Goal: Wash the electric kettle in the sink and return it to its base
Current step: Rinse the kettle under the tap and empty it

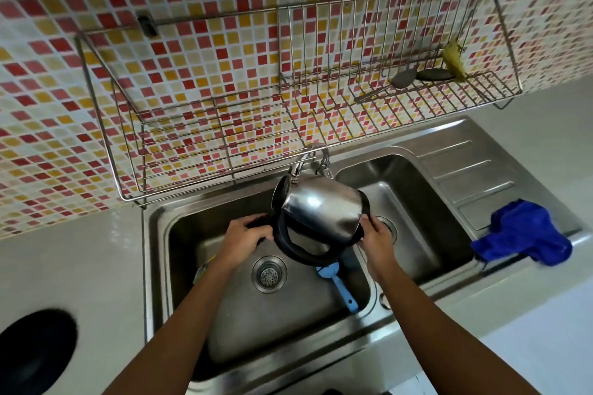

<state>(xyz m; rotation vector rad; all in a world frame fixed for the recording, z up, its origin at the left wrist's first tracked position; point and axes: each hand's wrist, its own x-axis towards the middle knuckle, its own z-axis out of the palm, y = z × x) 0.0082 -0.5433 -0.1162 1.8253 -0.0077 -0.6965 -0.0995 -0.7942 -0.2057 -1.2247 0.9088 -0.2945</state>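
Observation:
A steel electric kettle point(321, 208) with a black handle and black base ring is tilted on its side above the steel double sink point(154, 234), its open top turned toward the tap point(300, 167). My left hand point(244, 239) grips the black handle on the kettle's left. At the kettle's lower right my right hand point(375, 239) holds the black base rim. The black lid hangs open at the upper left. I see no water stream. The black round kettle base point(35, 353) lies on the counter at the lower left.
A blue brush point(340, 285) lies in the left basin beside the drain point(269, 273). A blue cloth point(526, 234) sits on the draining board at the right. The wire wall rack point(224, 135) above the sink holds a spoon and scrubbers.

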